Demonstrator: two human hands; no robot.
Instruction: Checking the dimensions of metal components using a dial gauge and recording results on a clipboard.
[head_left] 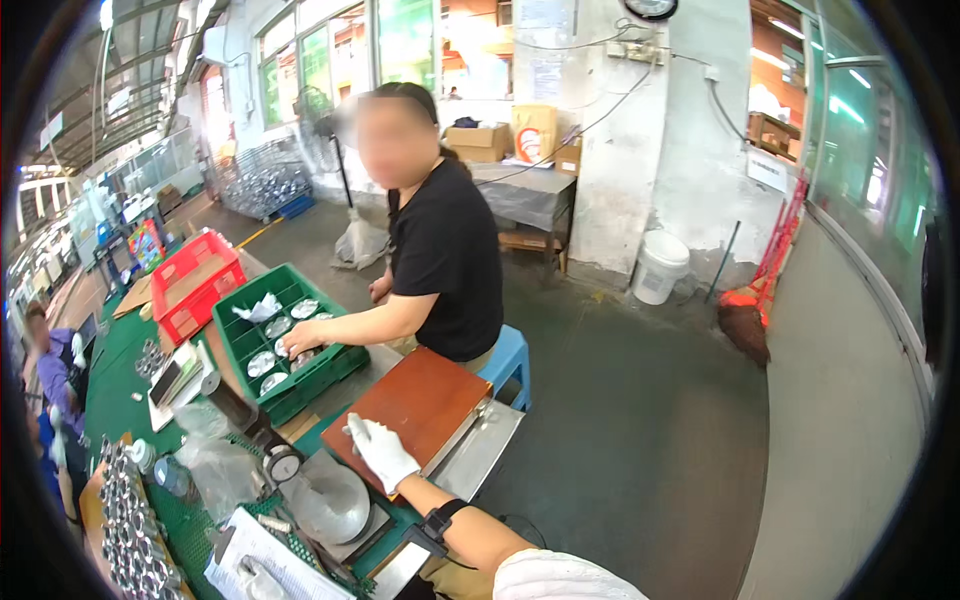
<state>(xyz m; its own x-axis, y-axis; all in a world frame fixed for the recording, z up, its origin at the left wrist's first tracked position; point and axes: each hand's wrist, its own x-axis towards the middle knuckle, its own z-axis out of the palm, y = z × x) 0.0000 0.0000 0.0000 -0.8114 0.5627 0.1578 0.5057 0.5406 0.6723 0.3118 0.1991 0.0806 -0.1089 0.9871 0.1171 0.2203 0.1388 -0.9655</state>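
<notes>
My right hand (383, 455), in a white glove, rests on the lid of a reddish-brown wooden case (440, 395). Its fingers are extended and it holds nothing; a dark strap circles the wrist. I cannot make out my left hand. Left of the case, a dial gauge (283, 464) on a stand rises beside a round metal plate (330, 500). A clipboard with papers (255, 555) lies at the bottom, with a small whitish object on it that I cannot identify. Beyond the case, a co-worker's hand (303, 338) reaches into a green divided crate (330, 378) holding shiny round metal parts.
A red crate (205, 285) stands farther along the green bench. Many metal rings (130, 530) fill a board at lower left, near clear plastic bags (215, 465). The co-worker (450, 260) is beside a blue stool (510, 365). A white bucket (660, 268) and brooms (745, 325) stand by the wall.
</notes>
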